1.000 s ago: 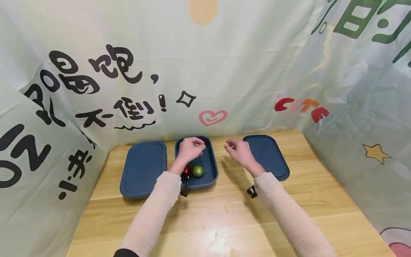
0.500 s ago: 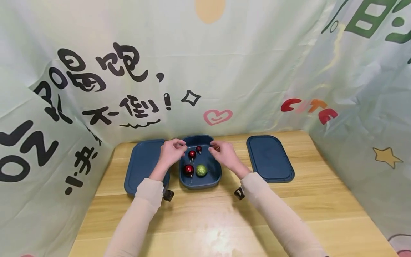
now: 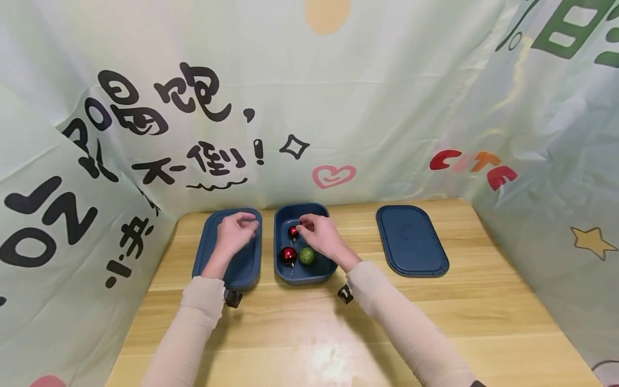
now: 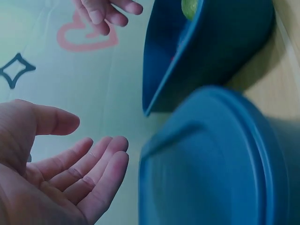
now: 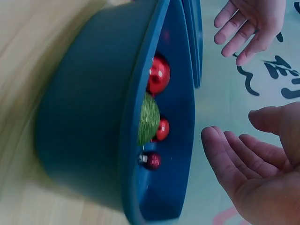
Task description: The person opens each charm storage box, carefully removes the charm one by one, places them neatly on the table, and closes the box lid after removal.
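My left hand (image 3: 236,234) hovers over a blue box with its lid on (image 3: 249,263), thumb and fingers apart and nothing between them. Above the blue open box (image 3: 309,278) in the middle is my right hand (image 3: 323,236), also holding nothing. Inside that box lie a green glitter Christmas ball (image 3: 307,256), a large red Christmas ball (image 3: 288,256) and a smaller red ball (image 3: 293,232). The right wrist view also shows a tiny dark red ball (image 5: 153,161) beside them, largely hidden by my right hand in the head view.
A loose blue lid (image 3: 413,242) lies flat on the wooden table (image 3: 387,328) at the right. Printed cloth (image 3: 387,134) hangs behind the table and along both sides. Wrist cameras (image 3: 233,298) are strapped below each hand.
My left hand has moved left from over the open box to over the lidded one. My right hand has moved left from beside the loose lid to over the open box. The head view has shifted slightly.
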Demonstrator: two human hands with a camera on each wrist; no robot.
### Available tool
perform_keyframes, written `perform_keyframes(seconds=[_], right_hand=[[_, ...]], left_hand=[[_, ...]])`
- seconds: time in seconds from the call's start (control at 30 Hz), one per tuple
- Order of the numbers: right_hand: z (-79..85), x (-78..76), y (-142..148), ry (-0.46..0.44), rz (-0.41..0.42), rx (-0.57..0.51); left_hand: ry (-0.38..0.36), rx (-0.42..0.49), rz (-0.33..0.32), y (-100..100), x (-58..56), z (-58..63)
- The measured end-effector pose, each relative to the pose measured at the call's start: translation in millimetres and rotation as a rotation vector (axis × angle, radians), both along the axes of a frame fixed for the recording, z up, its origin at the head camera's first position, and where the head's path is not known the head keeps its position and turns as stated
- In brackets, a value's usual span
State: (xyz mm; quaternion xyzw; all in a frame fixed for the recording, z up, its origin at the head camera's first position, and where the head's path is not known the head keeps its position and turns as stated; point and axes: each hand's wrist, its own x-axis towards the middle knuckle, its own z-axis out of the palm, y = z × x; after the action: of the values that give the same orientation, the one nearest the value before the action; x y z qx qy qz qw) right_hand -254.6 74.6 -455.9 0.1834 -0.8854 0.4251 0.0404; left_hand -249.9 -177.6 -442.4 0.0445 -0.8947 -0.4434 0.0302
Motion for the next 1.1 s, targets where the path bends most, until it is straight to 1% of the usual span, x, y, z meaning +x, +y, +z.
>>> perform_keyframes(seconds=[0.1,0.27,0.37,0.57,0.63,0.8,0.93,1.1], right_hand=[[-1.4,1.0,-8,-0.018,0.006,-0.011],[-5.0,1.9,-21,-0.037,0.029,-0.025],[-6.8,2.9,-30,-0.053,0.046,-0.039],[-11.3,3.3,-41,-0.068,0.070,-0.042],[-13.3,2.4,-44,-0.067,0.074,-0.041],[-16.0,2.1,-51,-0.070,0.075,-0.047],[-16.5,3.1,-58,-0.071,0.081,-0.054],[-15.5,5.3,-70,-0.078,0.095,-0.055]], left_hand=[[-0.013,0.000,0.012,-12,1.2,-0.6],[-0.014,-0.002,0.034,-33,3.4,-1.9],[-0.014,-0.009,0.063,-45,6.5,-4.2],[-0.004,-0.056,0.123,-66,17.6,-8.8],[-0.003,-0.059,0.137,-74,21.7,-10.0],[-0.023,-0.040,0.165,-92,31.1,-12.6],[-0.042,-0.023,0.189,-105,36.6,-14.0],[-0.071,-0.057,0.220,-116,40.8,-17.1]])
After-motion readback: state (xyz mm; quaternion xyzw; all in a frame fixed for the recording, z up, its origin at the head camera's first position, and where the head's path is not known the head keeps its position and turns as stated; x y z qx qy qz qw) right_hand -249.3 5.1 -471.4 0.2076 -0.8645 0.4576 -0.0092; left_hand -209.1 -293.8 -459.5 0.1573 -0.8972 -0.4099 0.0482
